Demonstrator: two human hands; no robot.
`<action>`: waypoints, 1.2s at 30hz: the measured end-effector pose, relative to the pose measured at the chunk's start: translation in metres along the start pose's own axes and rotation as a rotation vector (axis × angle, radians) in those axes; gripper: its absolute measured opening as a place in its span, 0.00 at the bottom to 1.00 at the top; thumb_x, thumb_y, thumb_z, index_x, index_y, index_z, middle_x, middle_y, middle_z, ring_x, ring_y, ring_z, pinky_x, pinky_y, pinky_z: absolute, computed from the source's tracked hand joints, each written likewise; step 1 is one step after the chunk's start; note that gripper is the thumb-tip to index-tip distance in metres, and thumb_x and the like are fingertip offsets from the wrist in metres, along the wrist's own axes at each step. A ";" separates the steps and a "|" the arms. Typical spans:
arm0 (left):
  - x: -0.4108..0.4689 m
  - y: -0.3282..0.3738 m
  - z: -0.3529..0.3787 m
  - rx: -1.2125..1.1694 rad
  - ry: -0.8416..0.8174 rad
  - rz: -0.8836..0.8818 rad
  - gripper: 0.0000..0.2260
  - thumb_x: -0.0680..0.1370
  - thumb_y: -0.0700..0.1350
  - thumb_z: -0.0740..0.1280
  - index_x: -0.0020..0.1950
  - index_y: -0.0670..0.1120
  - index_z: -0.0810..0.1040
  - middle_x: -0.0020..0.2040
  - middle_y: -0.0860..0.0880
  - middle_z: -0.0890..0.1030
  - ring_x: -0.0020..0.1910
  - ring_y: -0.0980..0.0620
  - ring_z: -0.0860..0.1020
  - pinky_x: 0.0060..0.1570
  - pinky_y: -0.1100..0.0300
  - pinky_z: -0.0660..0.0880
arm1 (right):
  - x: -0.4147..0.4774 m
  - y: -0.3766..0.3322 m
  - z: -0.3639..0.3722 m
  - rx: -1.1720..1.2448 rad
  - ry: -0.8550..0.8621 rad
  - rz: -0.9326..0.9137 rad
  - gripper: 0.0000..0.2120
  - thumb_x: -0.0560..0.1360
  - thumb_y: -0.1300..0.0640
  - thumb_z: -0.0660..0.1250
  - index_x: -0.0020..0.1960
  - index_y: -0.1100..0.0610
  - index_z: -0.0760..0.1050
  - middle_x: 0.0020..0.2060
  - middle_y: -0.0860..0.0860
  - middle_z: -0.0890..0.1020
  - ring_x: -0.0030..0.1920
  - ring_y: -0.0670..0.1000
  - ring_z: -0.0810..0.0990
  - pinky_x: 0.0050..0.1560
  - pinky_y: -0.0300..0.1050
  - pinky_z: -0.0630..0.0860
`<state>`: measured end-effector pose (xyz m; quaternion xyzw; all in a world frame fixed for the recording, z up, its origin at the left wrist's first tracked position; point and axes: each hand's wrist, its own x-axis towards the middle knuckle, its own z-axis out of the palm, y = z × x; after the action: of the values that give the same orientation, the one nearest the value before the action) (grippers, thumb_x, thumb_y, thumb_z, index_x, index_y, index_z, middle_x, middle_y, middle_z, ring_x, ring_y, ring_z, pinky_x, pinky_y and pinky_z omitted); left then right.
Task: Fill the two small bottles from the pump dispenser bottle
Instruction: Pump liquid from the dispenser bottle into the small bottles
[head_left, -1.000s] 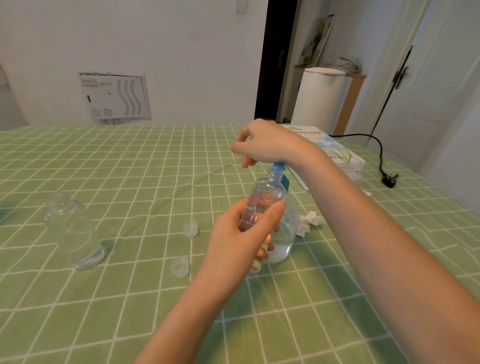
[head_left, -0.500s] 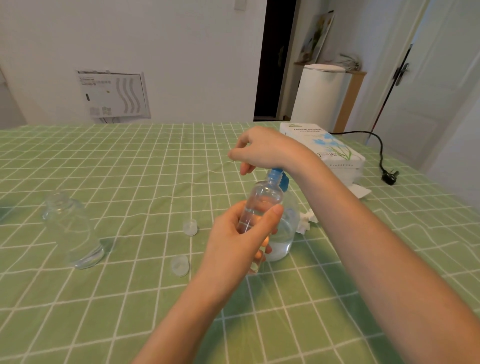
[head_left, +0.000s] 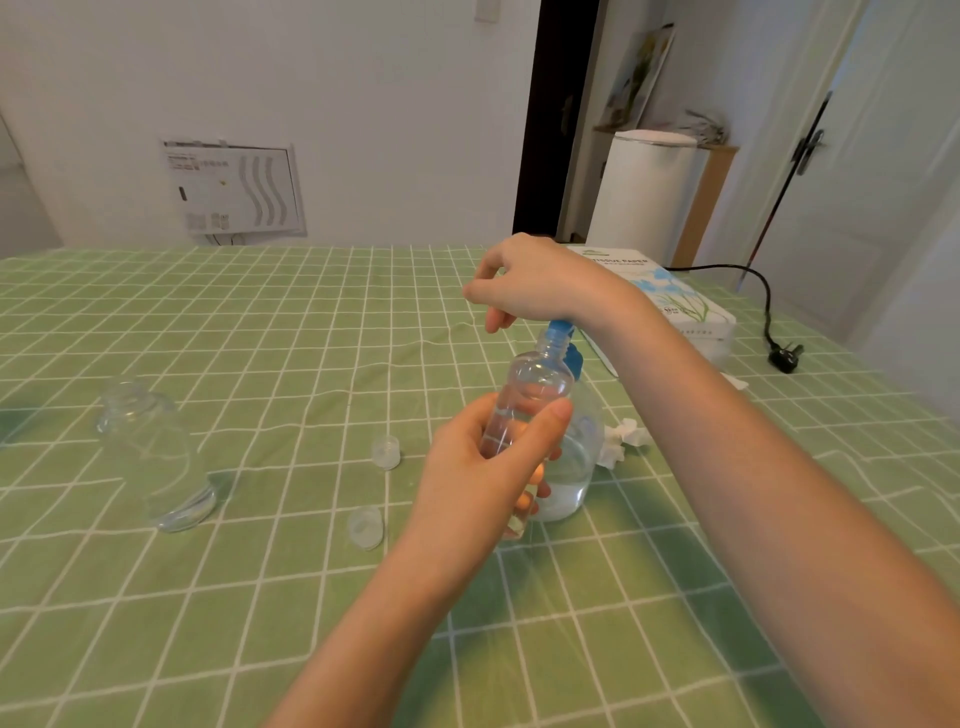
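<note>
My left hand grips a small clear bottle, tilted, with its open mouth right under the blue nozzle. Behind it stands the pump dispenser bottle, clear and partly full of liquid. My right hand rests on top of its blue pump head, palm pressing down and fingers drooping loosely over the front. A second clear bottle stands uncapped at the left of the table. Two translucent caps lie between that bottle and my left hand.
The table wears a green checked cloth. A tissue box lies behind my right wrist and a crumpled tissue beside the dispenser. A black cable with a plug lies at the far right edge.
My right hand stays on the pump head and bobs only slightly. My left hand keeps the small bottle at the nozzle.
</note>
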<state>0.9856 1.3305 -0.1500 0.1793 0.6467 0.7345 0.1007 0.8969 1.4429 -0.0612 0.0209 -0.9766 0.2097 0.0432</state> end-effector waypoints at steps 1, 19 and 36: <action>0.000 0.000 0.000 -0.005 0.000 -0.001 0.15 0.63 0.59 0.68 0.43 0.50 0.80 0.32 0.50 0.77 0.26 0.57 0.75 0.23 0.67 0.70 | 0.000 0.000 0.000 0.001 -0.002 0.002 0.14 0.77 0.54 0.60 0.54 0.62 0.78 0.38 0.51 0.85 0.49 0.53 0.83 0.49 0.47 0.77; 0.000 -0.004 0.000 0.005 -0.003 -0.020 0.09 0.70 0.52 0.69 0.45 0.48 0.79 0.29 0.54 0.79 0.25 0.58 0.75 0.23 0.67 0.70 | -0.003 0.007 0.008 0.056 0.018 0.014 0.14 0.77 0.54 0.61 0.55 0.62 0.78 0.38 0.50 0.85 0.49 0.51 0.83 0.40 0.37 0.72; -0.001 -0.001 -0.001 0.011 -0.001 -0.013 0.08 0.71 0.53 0.69 0.41 0.48 0.78 0.25 0.55 0.76 0.21 0.60 0.72 0.21 0.69 0.67 | -0.002 0.006 0.007 0.054 0.018 0.005 0.14 0.77 0.53 0.61 0.54 0.60 0.79 0.38 0.50 0.85 0.49 0.51 0.83 0.41 0.37 0.72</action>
<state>0.9864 1.3297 -0.1514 0.1762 0.6518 0.7301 0.1049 0.8982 1.4451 -0.0699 0.0179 -0.9702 0.2363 0.0511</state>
